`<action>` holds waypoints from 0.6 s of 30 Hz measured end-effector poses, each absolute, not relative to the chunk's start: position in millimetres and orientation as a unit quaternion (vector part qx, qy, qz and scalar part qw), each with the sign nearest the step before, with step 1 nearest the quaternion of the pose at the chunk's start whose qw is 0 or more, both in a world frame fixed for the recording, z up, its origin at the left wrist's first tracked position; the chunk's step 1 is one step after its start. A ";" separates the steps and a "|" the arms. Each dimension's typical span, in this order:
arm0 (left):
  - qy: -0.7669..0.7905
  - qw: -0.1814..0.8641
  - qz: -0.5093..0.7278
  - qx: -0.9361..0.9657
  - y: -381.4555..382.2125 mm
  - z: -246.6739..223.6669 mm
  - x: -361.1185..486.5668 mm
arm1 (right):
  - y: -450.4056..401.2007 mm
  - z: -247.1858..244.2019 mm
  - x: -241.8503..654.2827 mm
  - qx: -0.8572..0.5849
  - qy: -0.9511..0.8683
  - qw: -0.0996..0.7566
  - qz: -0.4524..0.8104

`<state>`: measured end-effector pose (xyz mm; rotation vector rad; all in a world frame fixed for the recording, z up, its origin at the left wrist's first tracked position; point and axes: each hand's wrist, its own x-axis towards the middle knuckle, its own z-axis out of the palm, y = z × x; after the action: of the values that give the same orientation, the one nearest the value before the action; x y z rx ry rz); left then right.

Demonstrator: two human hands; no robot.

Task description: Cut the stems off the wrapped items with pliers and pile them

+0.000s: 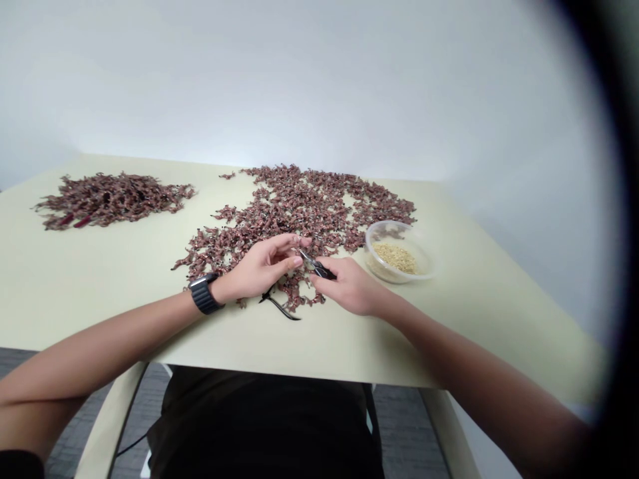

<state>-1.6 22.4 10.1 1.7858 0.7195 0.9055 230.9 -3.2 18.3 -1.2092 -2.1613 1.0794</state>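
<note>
My right hand [352, 286] is closed round small pliers [319, 267] with dark handles and a metal nose. The nose points left, to the fingertips of my left hand [264, 266]. The fingers of that hand are curled, thumb towards forefinger; whatever is pinched there is too small to name. Under and behind both hands spreads a wide heap of small reddish-brown, twisted pieces [299, 206] with dark and shiny spots. Below my left hand lies a second tool with thin, curved black handles [284, 311], its head partly hidden.
A clear round plastic tub [426, 263] with small yellow-gold bits [397, 258] stands right of the heap. Another pile of reddish-brown pieces [117, 199] lies at the left, with dark red strips [82, 221] at its front. The pale table [239, 346] meets a white wall behind.
</note>
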 end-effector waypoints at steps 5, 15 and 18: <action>0.295 0.222 0.334 0.867 26.1 16.2 -11.3 | -3.0 20.9 229.6 -0.418 -0.744 0.205 0.479; 0.239 0.087 0.302 0.919 35.2 21.1 -20.3 | -4.2 27.5 232.2 -0.396 -0.581 0.143 0.697; 0.305 0.292 0.349 0.836 28.5 18.9 -9.8 | -3.4 22.0 229.5 -0.437 -0.709 0.231 0.503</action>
<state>-9.8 28.5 18.9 2.2286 0.8125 0.9305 229.5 -3.4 22.0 -1.2028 -1.9503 1.3829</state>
